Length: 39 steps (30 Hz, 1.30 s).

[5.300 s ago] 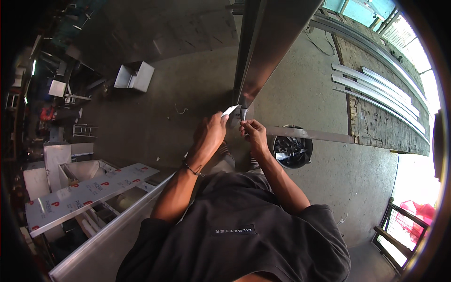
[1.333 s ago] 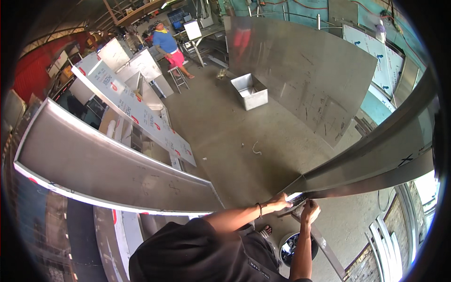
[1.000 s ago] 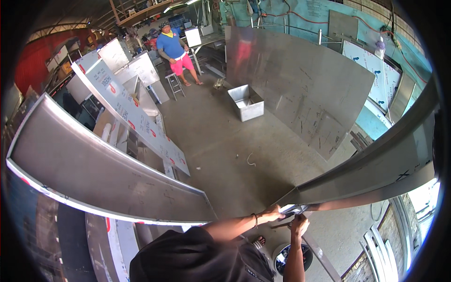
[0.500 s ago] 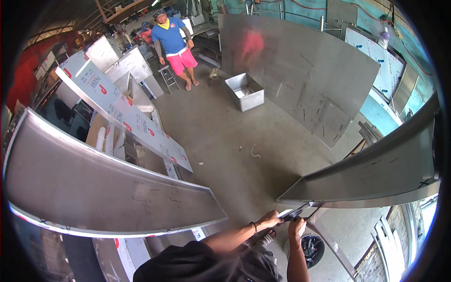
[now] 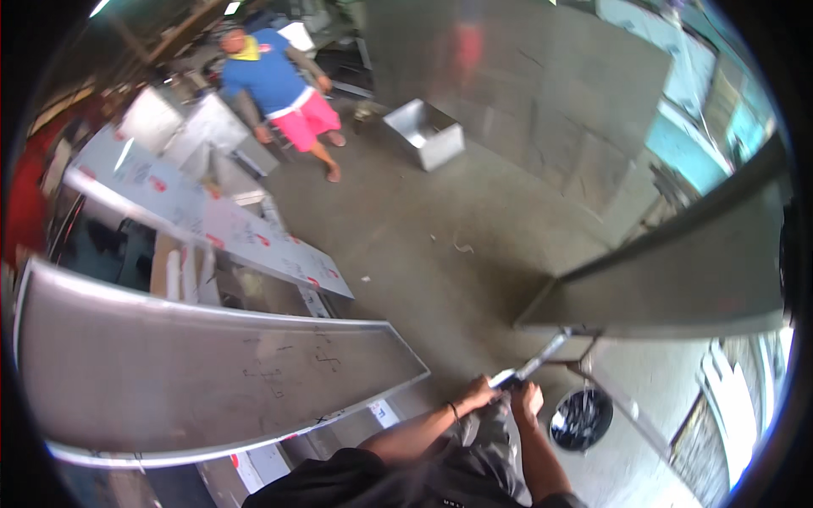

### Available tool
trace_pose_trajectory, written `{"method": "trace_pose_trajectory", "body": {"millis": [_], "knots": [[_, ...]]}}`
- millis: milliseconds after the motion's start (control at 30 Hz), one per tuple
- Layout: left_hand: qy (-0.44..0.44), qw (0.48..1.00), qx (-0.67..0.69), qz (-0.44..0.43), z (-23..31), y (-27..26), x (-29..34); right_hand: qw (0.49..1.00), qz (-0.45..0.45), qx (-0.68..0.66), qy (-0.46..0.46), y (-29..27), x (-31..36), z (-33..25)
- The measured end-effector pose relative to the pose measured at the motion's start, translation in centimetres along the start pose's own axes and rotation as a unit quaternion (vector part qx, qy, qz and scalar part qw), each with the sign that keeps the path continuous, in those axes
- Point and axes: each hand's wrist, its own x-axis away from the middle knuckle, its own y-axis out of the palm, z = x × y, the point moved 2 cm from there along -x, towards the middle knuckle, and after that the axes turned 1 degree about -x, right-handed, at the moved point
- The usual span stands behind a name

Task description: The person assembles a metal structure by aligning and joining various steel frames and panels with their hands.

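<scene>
Close in front of my body, my left hand (image 5: 480, 391) is closed around one end of a small dark object with a pale edge (image 5: 503, 378). My right hand (image 5: 527, 399) is closed on its other side, so both hands meet at it. Its kind is blurred and mostly covered by fingers. From there a narrow metal strip (image 5: 544, 354) slants up to the right, toward the near edge of a long folded sheet-metal panel (image 5: 660, 300); whether strip and object are one piece I cannot tell.
A second long metal panel with marker lines (image 5: 195, 364) lies at left. Below right stand a black bucket (image 5: 581, 419) of dark pieces and a metal leg (image 5: 631, 411). Ahead are an open metal box (image 5: 440, 148), a person in blue and pink (image 5: 275, 80) and a large upright sheet (image 5: 525, 102).
My hands have drawn back from the right panel's edge, exposing more of the strip and bucket. The whole view has shifted. The other person's legs are now wider apart, as in a step.
</scene>
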Motion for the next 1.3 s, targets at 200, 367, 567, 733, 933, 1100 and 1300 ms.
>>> {"method": "trace_pose_trajectory", "body": {"millis": [200,367,567,733,933,1100,1300], "knots": [[0.024,0.996,0.082,0.008,-1.3,-3.1,2.4,0.993,-0.114,-0.009,-0.018,2.7,0.5,-2.2],[0.011,0.996,-0.083,0.022,-6.8,-2.8,2.0,0.997,-0.053,-0.025,-0.040,4.5,2.5,-2.9],[-0.014,0.994,-0.109,-0.010,-9.3,-1.7,4.4,0.978,0.103,-0.023,-0.178,8.2,6.5,-0.2],[0.008,0.985,-0.148,0.090,-14.4,-2.6,6.7,0.916,0.297,-0.023,-0.269,10.5,8.9,-3.5],[-0.099,0.991,-0.085,-0.037,-13.4,-4.4,9.7,0.976,0.053,-0.034,-0.208,13.0,10.0,-2.5],[-0.086,0.991,-0.093,-0.041,-11.2,-5.9,10.9,0.983,-0.002,-0.072,-0.169,10.6,9.9,-0.3],[0.076,0.986,-0.079,-0.128,1.3,-8.3,11.1,0.896,-0.200,-0.323,-0.232,-2.3,6.4,-2.2]]}}
